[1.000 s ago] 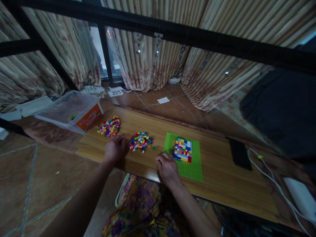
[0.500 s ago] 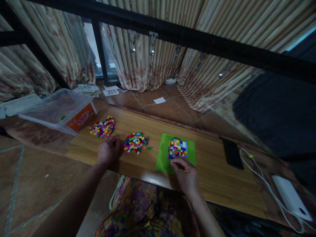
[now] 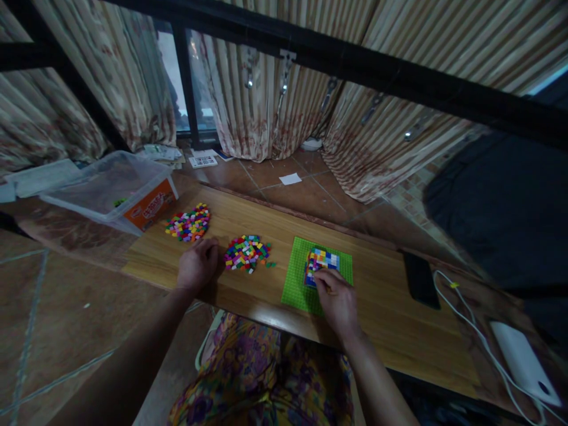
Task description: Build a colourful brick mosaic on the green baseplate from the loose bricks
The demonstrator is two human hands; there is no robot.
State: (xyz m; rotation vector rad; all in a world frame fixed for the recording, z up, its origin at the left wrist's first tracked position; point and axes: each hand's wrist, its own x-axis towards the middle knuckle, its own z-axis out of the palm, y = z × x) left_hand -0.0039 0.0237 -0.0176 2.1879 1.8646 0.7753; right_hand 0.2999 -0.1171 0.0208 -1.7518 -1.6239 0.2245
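Fabric with a purple and yellow flower print fills the bottom centre of the frame, the person's lap, and both forearms reach up from it to the table (image 3: 399, 337). The right hand (image 3: 338, 300) lies on the green baseplate (image 3: 296, 278) at centre, its fingers bent and pressed together at the near edge of the brick block (image 3: 323, 261); whether they pinch a brick I cannot tell. The left hand (image 3: 198, 264) rests loosely curled on the wood, left of centre, just beside the near pile (image 3: 247, 253) of loose bricks and holding nothing that shows. By my reading the step in hand is seating or adjusting a brick on the block, and the next move would call for a fresh brick from that pile, lined up with the studs and pushed down.

Further up and left lies the far pile (image 3: 189, 222), and beyond it a clear bin (image 3: 110, 192) with an orange label. A dark phone (image 3: 419, 278) lies on the table at right, with a white cable (image 3: 474, 331) and white box (image 3: 523, 362) near the right edge. Behind are brown floor tiles, scattered papers, striped curtains and a black frame across the top.
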